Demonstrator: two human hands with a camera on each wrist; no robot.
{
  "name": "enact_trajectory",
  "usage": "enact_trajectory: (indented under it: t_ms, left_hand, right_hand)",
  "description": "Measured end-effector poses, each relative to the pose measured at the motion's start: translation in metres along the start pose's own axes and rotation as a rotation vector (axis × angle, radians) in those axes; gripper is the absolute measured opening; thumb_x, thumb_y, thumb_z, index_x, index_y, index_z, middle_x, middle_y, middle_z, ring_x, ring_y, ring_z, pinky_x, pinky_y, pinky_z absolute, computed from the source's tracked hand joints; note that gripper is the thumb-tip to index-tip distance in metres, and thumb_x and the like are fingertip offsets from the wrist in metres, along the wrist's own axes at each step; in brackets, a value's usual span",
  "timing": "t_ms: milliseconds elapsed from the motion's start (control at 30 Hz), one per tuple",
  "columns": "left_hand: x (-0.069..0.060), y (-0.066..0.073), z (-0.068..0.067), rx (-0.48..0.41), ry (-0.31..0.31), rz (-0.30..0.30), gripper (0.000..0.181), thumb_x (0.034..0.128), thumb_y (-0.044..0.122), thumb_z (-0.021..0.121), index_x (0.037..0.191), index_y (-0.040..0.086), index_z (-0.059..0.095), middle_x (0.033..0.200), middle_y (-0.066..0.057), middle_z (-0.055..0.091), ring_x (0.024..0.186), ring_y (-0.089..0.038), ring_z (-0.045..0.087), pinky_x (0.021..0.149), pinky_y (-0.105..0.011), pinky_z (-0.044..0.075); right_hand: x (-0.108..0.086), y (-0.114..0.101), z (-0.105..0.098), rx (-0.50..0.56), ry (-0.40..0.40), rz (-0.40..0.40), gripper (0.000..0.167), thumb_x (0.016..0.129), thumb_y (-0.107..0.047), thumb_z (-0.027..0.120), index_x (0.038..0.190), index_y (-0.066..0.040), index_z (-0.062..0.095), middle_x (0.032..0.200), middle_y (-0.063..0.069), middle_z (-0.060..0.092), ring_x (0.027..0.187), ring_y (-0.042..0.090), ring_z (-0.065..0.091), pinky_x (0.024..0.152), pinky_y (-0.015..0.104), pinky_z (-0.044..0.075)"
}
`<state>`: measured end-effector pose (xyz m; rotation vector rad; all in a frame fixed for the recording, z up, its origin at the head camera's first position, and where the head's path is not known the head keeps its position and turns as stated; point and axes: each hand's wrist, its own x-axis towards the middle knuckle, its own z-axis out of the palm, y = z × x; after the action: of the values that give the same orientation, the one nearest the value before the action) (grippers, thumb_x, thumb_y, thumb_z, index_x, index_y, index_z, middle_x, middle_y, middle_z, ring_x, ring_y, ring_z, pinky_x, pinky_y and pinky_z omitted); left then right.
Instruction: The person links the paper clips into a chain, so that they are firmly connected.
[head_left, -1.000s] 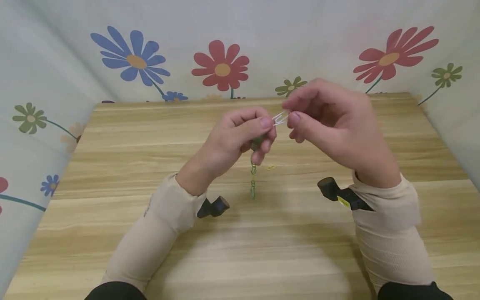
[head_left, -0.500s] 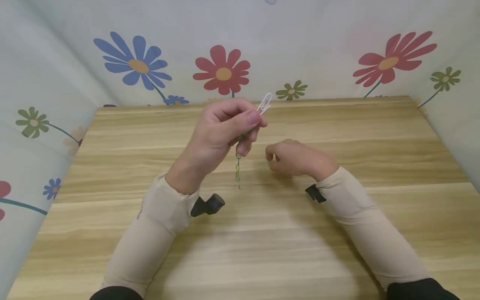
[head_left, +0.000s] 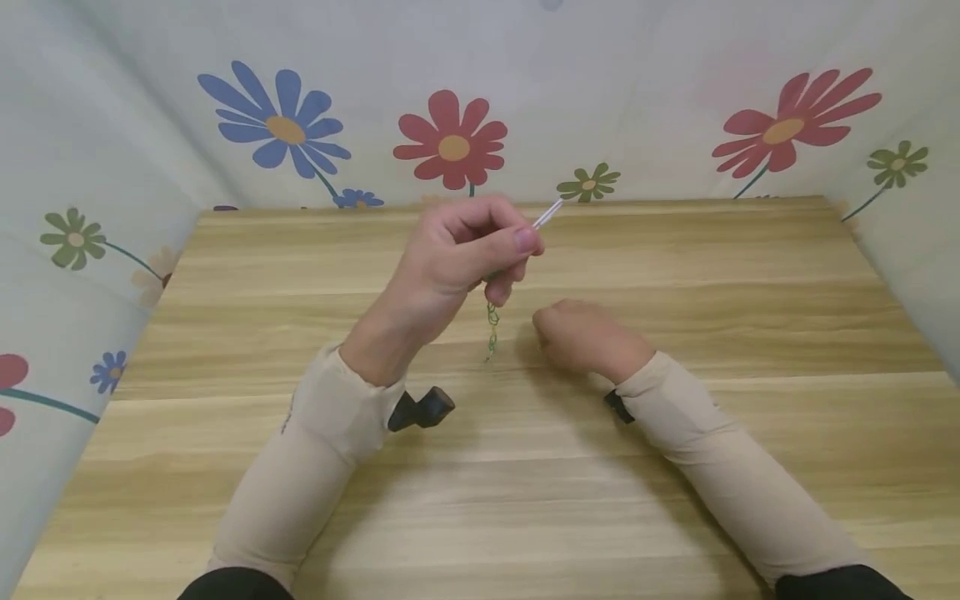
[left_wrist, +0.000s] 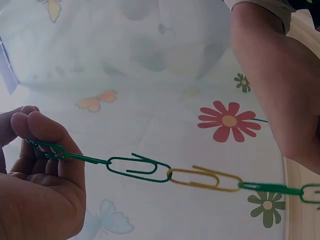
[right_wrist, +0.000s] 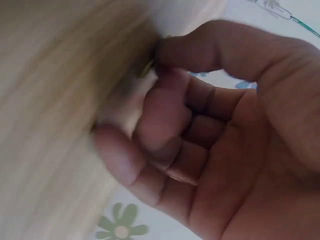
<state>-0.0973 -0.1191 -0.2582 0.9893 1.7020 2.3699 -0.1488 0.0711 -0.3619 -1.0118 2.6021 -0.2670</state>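
Note:
Between the thumb and fingers of my left hand is a white paper clip, its end sticking out toward the upper right. From the same hand hangs a chain of linked green and yellow paper clips, clear of the table. One yellow link shows between green ones in the left wrist view. Down at the tabletop, my right hand pinches a loose yellow paper clip between thumb and index finger; the fingertips cover most of it.
The wooden table spreads under both hands. Behind it stands a pale curtain printed with large flowers. A black wrist camera juts from the left sleeve, near the hanging chain.
My right hand has let go of the white paper clip, dropped to the table and taken hold of the yellow one. My left hand has turned slightly, keeping the chain.

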Motion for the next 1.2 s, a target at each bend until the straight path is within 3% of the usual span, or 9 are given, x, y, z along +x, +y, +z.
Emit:
enact_trajectory:
  t_ms: [367,533,600,733,833,967,1100,1200]
  left_hand:
    - [-0.005,-0.007,-0.005,-0.013,0.010,-0.035,0.009,0.0930,0.009,0.064,0.087,0.008,0.070,0.069,-0.009,0.053,0.054,-0.017,0.045,0.049,-0.025,0.043]
    - [-0.008,-0.009,-0.006,0.015,0.006,-0.031,0.011,0.0922,0.008,0.063,0.086,0.012,0.071,0.065,-0.005,0.048,0.050,-0.016,0.035,0.046,-0.025,0.033]
    - [-0.008,-0.009,-0.005,0.048,0.006,-0.030,0.015,0.0918,0.008,0.061,0.087,0.016,0.072,0.064,-0.003,0.046,0.048,-0.016,0.029,0.045,-0.026,0.026]
    - [-0.008,-0.005,-0.002,0.132,0.022,-0.039,0.015,0.0912,0.008,0.063,0.087,0.018,0.073,0.065,-0.001,0.045,0.048,-0.017,0.023,0.046,-0.028,0.019]
    - [-0.006,-0.002,0.001,0.194,0.029,-0.061,0.009,0.0916,0.007,0.065,0.089,0.010,0.073,0.070,-0.002,0.049,0.055,-0.018,0.032,0.051,-0.028,0.027]
    - [-0.004,0.002,0.005,0.279,0.020,-0.077,0.007,0.0920,0.004,0.067,0.094,0.000,0.073,0.077,-0.008,0.057,0.068,-0.022,0.043,0.063,-0.031,0.037]
    - [-0.001,0.004,0.008,0.418,0.035,-0.110,0.008,0.0919,0.008,0.072,0.094,0.001,0.076,0.077,-0.010,0.057,0.065,-0.022,0.043,0.060,-0.030,0.036]
    - [0.000,0.003,0.009,0.501,0.046,-0.149,0.008,0.0915,0.012,0.074,0.093,0.005,0.077,0.075,-0.009,0.055,0.064,-0.021,0.041,0.057,-0.030,0.034]
  right_hand:
    - [0.014,0.014,0.006,0.171,-0.084,0.030,0.014,0.078,-0.013,0.069,0.073,-0.011,0.057,0.068,0.001,0.055,0.061,0.017,0.050,0.058,0.032,0.043]
    - [0.013,0.018,0.007,0.244,-0.078,-0.055,0.018,0.079,-0.011,0.068,0.069,-0.014,0.053,0.065,-0.003,0.051,0.058,0.013,0.047,0.056,0.029,0.039]
    - [0.009,0.020,0.001,0.332,-0.036,-0.113,0.017,0.078,-0.007,0.065,0.070,-0.014,0.052,0.065,-0.003,0.049,0.061,0.013,0.047,0.058,0.029,0.039]
    - [-0.008,0.020,-0.026,0.621,0.087,-0.197,0.010,0.080,-0.002,0.059,0.077,-0.011,0.055,0.070,0.002,0.051,0.063,0.016,0.050,0.058,0.029,0.043]
    - [-0.023,0.017,-0.045,0.878,0.182,-0.281,0.005,0.084,0.000,0.058,0.084,-0.005,0.056,0.074,0.009,0.052,0.062,0.021,0.050,0.054,0.030,0.046]
    - [-0.041,0.012,-0.063,1.123,0.330,-0.407,0.007,0.086,0.007,0.059,0.087,0.002,0.054,0.074,0.015,0.052,0.057,0.025,0.052,0.053,0.031,0.049]
    - [-0.054,0.006,-0.073,1.231,0.473,-0.495,0.008,0.087,0.013,0.059,0.088,0.007,0.054,0.073,0.015,0.053,0.054,0.024,0.053,0.052,0.031,0.051]
    - [-0.062,0.000,-0.078,1.246,0.558,-0.542,0.006,0.087,0.013,0.059,0.090,0.011,0.054,0.076,0.015,0.054,0.056,0.024,0.055,0.054,0.031,0.052]
